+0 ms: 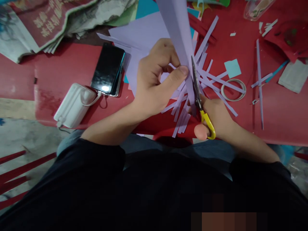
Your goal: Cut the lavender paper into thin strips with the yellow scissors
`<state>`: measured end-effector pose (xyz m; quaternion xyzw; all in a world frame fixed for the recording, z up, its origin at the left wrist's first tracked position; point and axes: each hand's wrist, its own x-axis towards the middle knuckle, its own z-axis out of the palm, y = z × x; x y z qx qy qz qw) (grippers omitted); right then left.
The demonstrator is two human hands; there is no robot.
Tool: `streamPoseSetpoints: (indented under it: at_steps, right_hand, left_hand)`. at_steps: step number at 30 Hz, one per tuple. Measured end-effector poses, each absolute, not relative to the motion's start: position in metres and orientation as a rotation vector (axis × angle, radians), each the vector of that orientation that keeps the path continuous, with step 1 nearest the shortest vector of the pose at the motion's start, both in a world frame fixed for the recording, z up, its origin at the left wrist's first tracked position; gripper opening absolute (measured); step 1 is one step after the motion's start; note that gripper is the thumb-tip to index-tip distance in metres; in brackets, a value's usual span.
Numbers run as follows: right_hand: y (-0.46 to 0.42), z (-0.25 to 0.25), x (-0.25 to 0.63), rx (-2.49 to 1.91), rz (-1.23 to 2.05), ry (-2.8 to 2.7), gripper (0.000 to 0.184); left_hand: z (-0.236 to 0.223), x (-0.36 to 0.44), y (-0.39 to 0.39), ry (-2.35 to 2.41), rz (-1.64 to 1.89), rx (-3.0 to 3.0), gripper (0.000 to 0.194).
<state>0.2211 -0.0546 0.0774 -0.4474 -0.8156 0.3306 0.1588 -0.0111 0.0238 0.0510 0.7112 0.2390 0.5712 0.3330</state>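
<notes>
My left hand (158,80) pinches a sheet of lilac paper (176,29) between thumb and fingers and holds it up over the table. In my right hand (215,112) is a pair of scissors (198,96) with yellow handles, the thumb through one loop. The blades point away from me and lie along the right edge of the lilac sheet, close to the left thumb. Below and to the right, many cut lilac strips (179,118) lie in a loose pile. More lilac paper (141,32) rests flat behind my left hand.
On the red table (64,64), a phone (108,69) is cabled to a white power bank (74,106) at left. A roll of tape (222,91) and a light blue paper square (232,68) lie at right. Printed papers (48,22) are at the upper left.
</notes>
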Motion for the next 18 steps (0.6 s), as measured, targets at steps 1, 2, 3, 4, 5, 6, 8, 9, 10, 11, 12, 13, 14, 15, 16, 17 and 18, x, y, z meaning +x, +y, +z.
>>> streamPoseSetpoints:
  at_steps: [1,2,3,4,5,6,8,9,10,11,12,13,14,15,16,17,18]
  right_hand:
    - [-0.055,0.078,0.221,-1.289,0.957,-2.329,0.098]
    - [-0.055,0.078,0.221,-1.296,0.955,-2.323,0.097]
    - [-0.055,0.078,0.220,-1.298,0.938,-2.316,0.096]
    - [-0.056,0.078,0.220,-1.300,0.913,-2.311,0.096]
    - [-0.056,0.078,0.219,-1.304,0.882,-2.311,0.096]
    - [-0.056,0.078,0.219,-1.307,0.848,-2.316,0.097]
    - [-0.057,0.077,0.219,-1.318,0.786,-2.335,0.101]
    - [-0.057,0.077,0.219,-1.321,0.764,-2.349,0.104]
    - [-0.057,0.077,0.219,-1.325,0.747,-2.360,0.107]
    - [-0.056,0.076,0.219,-1.323,0.733,-2.367,0.109]
    - [-0.056,0.076,0.219,-1.321,0.724,-2.371,0.111]
    - [-0.056,0.076,0.220,-1.312,0.721,-2.372,0.112]
    - [-0.056,0.075,0.220,-1.300,0.718,-2.370,0.113]
    - [-0.056,0.075,0.220,-1.287,0.711,-2.367,0.113]
    - [-0.056,0.074,0.221,-1.275,0.698,-2.366,0.113]
    - [-0.056,0.073,0.221,-1.265,0.680,-2.364,0.112]
    - [-0.056,0.073,0.221,-1.259,0.665,-2.361,0.112]
  left_hand:
    - [0.051,-0.008,0.022,0.651,1.506,1.840,0.030]
    - [0.051,-0.005,0.021,0.673,1.533,1.814,0.033]
    - [0.051,-0.002,0.020,0.702,1.559,1.784,0.036]
    - [0.049,0.001,0.019,0.719,1.587,1.759,0.040]
    - [0.047,0.003,0.020,0.726,1.609,1.739,0.044]
    - [0.044,0.004,0.020,0.736,1.600,1.723,0.048]
    - [0.039,0.005,0.021,0.708,1.550,1.718,0.054]
    - [0.038,0.006,0.021,0.681,1.543,1.724,0.057]
    - [0.039,0.007,0.019,0.666,1.537,1.732,0.059]
    - [0.041,0.009,0.017,0.667,1.535,1.738,0.059]
    - [0.046,0.011,0.014,0.705,1.501,1.742,0.057]
    - [0.054,0.014,0.009,0.756,1.435,1.740,0.051]
    - [0.062,0.017,0.004,0.794,1.373,1.736,0.045]
    - [0.072,0.020,-0.001,0.813,1.328,1.734,0.039]
    - [0.081,0.023,-0.006,0.815,1.311,1.732,0.034]
    - [0.089,0.025,-0.010,0.811,1.307,1.729,0.031]
    - [0.096,0.026,-0.013,0.804,1.309,1.726,0.029]
